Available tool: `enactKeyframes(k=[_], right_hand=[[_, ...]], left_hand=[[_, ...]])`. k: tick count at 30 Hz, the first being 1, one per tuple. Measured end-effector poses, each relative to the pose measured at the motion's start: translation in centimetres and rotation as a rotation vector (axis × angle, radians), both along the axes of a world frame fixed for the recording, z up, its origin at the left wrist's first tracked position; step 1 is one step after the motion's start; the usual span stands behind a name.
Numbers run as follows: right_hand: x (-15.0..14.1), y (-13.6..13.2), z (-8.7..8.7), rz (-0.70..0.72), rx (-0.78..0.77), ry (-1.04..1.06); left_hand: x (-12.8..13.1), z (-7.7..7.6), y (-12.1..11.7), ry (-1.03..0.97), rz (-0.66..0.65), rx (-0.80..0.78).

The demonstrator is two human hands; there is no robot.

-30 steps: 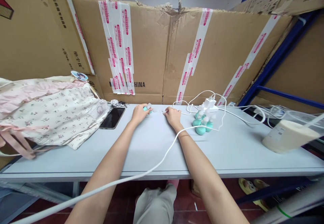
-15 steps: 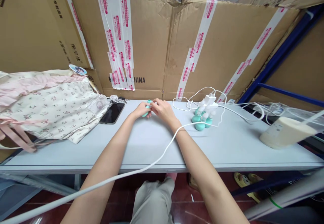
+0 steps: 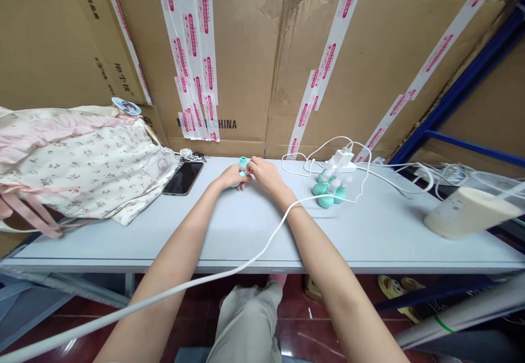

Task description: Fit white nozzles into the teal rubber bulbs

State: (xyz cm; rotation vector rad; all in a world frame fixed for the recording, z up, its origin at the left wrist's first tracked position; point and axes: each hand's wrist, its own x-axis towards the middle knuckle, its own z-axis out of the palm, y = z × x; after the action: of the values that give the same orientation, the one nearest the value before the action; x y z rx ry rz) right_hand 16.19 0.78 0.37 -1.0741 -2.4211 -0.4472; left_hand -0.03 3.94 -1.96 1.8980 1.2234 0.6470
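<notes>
My left hand (image 3: 231, 177) is curled round a small teal gadget (image 3: 243, 163) at the far middle of the pale table (image 3: 254, 232). My right hand (image 3: 264, 173) meets it from the right, its fingertips pinched at the gadget's top. What those fingertips hold is too small to see. A white cable (image 3: 262, 245) runs across my right wrist and down off the table's near edge. Several more teal gadgets (image 3: 330, 191) stand in a cluster to the right, by a white charger (image 3: 340, 160) with cables.
A black phone (image 3: 183, 177) lies left of my hands, beside a floral cloth bag (image 3: 82, 166). Taped cardboard (image 3: 262, 68) walls the table's back. A cream bundle in clear plastic (image 3: 467, 212) sits at the right. Blue shelving (image 3: 447, 106) stands behind it.
My right hand has moved left from the table to join the left hand at the teal gadget, which the left hand has tilted up. The view has dropped a little.
</notes>
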Motion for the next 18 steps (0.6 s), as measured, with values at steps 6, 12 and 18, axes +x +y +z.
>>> enactKeyframes(k=[6,12,18], right_hand=[[0.1,0.0,-0.1,-0.013,-0.114,0.13],[0.3,0.2,0.4,-0.018,-0.103,0.386],[1.9,0.3,1.7,-0.259,-0.017,0.662]], left_hand=[[0.3,0.7,-0.5,-0.063,0.0,-0.009],[0.0,1.2,-0.9,-0.061,0.005,-0.026],[-0.3,1.0,-0.7,-0.105,0.034,-0.024]])
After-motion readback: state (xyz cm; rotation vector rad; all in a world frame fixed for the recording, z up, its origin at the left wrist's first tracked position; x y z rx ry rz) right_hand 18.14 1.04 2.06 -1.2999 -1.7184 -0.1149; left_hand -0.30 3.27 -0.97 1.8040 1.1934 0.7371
